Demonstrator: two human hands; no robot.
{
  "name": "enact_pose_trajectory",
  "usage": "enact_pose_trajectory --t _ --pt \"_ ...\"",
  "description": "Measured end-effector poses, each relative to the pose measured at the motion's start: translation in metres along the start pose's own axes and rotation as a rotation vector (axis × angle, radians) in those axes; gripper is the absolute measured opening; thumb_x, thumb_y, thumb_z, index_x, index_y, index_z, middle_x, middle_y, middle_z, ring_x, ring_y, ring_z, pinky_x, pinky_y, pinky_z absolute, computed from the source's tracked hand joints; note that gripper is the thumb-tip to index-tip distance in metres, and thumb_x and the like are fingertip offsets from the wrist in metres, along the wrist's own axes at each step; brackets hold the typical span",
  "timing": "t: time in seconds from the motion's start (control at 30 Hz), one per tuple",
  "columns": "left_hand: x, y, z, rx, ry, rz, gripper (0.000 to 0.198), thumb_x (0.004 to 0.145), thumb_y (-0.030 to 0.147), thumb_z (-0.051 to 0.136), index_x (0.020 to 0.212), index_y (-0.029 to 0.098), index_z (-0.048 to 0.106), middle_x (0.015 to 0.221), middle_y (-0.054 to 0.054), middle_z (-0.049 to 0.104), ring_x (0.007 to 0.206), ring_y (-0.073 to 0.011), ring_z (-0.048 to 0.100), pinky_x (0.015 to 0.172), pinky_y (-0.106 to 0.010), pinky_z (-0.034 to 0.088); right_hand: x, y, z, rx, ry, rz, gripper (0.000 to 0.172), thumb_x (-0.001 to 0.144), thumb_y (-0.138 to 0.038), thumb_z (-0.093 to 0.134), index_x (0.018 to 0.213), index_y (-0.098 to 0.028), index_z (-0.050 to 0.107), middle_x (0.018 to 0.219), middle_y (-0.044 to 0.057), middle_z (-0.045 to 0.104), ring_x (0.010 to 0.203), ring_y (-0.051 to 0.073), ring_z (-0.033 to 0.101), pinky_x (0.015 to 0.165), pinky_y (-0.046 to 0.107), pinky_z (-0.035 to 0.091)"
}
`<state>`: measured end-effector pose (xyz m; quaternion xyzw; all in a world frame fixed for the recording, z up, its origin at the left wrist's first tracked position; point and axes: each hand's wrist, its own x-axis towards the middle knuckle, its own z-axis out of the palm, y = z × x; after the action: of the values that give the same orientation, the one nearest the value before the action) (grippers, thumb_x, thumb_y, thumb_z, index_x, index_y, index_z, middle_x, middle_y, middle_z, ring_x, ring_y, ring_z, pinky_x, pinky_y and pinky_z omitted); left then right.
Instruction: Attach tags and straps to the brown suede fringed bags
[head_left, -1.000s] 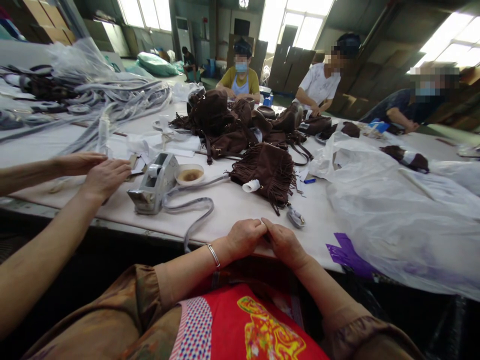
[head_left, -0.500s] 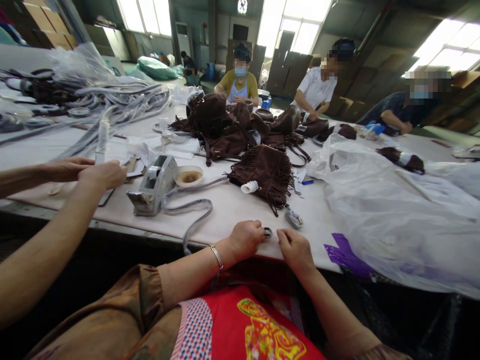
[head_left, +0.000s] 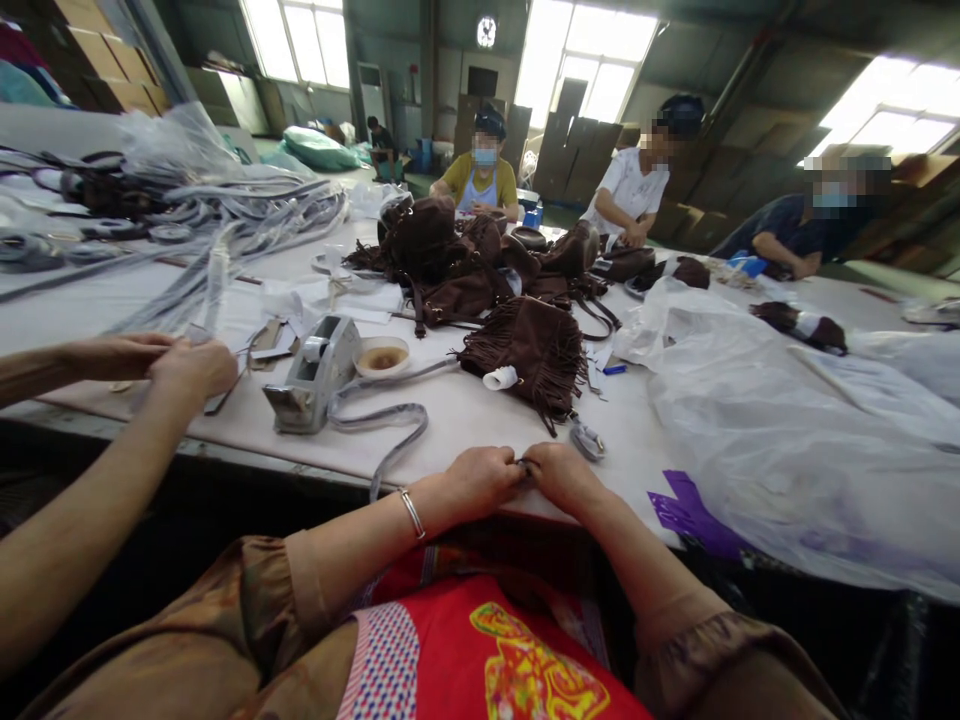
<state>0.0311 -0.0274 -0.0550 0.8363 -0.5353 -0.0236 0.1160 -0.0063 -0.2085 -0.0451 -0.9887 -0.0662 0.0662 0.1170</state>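
At the table's near edge, my left hand (head_left: 486, 476) and my right hand (head_left: 562, 478) meet with fingertips pinched. Between them is a small dark loop (head_left: 524, 464), mostly covered by the fingers, so I cannot tell its kind. Just beyond lies a dark brown fringed bag (head_left: 521, 350) with a white wrapped roll (head_left: 500, 378) on its front. A bundled grey plastic-wrapped strap (head_left: 586, 440) rests beside my right hand. Another wrapped strap (head_left: 409, 412) curves from the bag to the table edge, left of my hands.
A grey tape dispenser (head_left: 311, 385) and a tape roll (head_left: 382, 356) stand to the left, near a co-worker's hands (head_left: 187, 368). Brown bags (head_left: 472, 250) are heaped behind. Clear plastic sheeting (head_left: 757, 430) and purple tape (head_left: 694, 515) lie right. Several people work across the table.
My right hand has moved left to meet my left hand at the small dark loop. The co-worker's hands at left have shifted slightly left and down.
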Motion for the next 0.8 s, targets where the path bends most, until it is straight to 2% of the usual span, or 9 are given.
enact_pose_trajectory --t 0.13,0.27,0.33,0.47,0.57,0.67,0.8 --pt "0.006 -0.010 0.004 -0.010 -0.050 0.012 0.013 0.088 0.017 0.054 0.091 0.015 0.066 0.082 -0.006 0.063 0.070 -0.0167 0.059 0.064 -0.026 0.046 0.006 0.002 0.002 0.117 0.020 -0.017 0.022 0.085 -0.017 0.053 0.082 -0.019 0.075 0.086 0.007 0.075 0.081 0.018 0.066 0.073 0.026 0.043" --pt "0.010 -0.007 0.015 -0.008 0.020 -0.015 0.014 0.083 0.010 0.054 0.091 0.013 0.065 0.084 -0.008 0.064 0.074 -0.0197 0.061 0.065 -0.028 0.048 0.000 0.005 0.018 0.368 0.187 0.156 0.027 0.090 -0.029 0.051 0.086 -0.017 0.075 0.085 0.007 0.075 0.080 0.018 0.067 0.074 0.026 0.047" --pt "0.010 -0.004 0.019 -0.021 0.059 -0.040 0.014 0.082 0.010 0.055 0.092 0.013 0.064 0.085 -0.009 0.064 0.074 -0.0201 0.061 0.066 -0.029 0.049 -0.004 0.005 0.026 0.435 0.208 0.230 0.029 0.089 -0.031 0.050 0.089 -0.016 0.075 0.085 0.007 0.076 0.078 0.019 0.068 0.072 0.026 0.048" --pt "0.007 -0.001 0.023 -0.046 0.073 -0.032 0.015 0.083 0.011 0.054 0.095 0.013 0.063 0.088 -0.009 0.064 0.077 -0.0204 0.061 0.070 -0.031 0.050 -0.002 0.003 0.025 0.347 0.138 0.268 0.029 0.087 -0.028 0.050 0.082 -0.017 0.076 0.079 0.005 0.075 0.073 0.018 0.067 0.066 0.025 0.047" --pt "0.006 -0.001 0.022 -0.036 0.075 -0.014 0.016 0.085 0.012 0.052 0.097 0.013 0.063 0.088 -0.010 0.063 0.078 -0.0207 0.061 0.070 -0.031 0.050 0.007 -0.003 0.012 0.268 0.087 0.270 0.022 0.081 -0.024 0.055 0.071 -0.019 0.074 0.071 0.005 0.073 0.068 0.018 0.065 0.062 0.025 0.044" --pt "0.005 -0.005 0.017 -0.018 0.077 -0.001 0.015 0.084 0.013 0.054 0.096 0.013 0.063 0.086 -0.009 0.063 0.074 -0.0204 0.061 0.066 -0.031 0.051 0.016 -0.012 0.001 0.171 0.065 0.277 0.018 0.076 -0.018 0.058 0.064 -0.018 0.072 0.072 0.010 0.073 0.072 0.022 0.066 0.062 0.028 0.041" --pt "-0.001 -0.005 0.011 0.036 0.078 -0.005 0.010 0.083 0.015 0.057 0.089 0.012 0.064 0.080 -0.009 0.064 0.068 -0.0202 0.062 0.059 -0.030 0.050 0.011 -0.022 0.005 -0.033 0.069 0.253 0.026 0.084 -0.023 0.049 0.068 -0.019 0.069 0.078 0.016 0.072 0.075 0.027 0.067 0.060 0.032 0.040"
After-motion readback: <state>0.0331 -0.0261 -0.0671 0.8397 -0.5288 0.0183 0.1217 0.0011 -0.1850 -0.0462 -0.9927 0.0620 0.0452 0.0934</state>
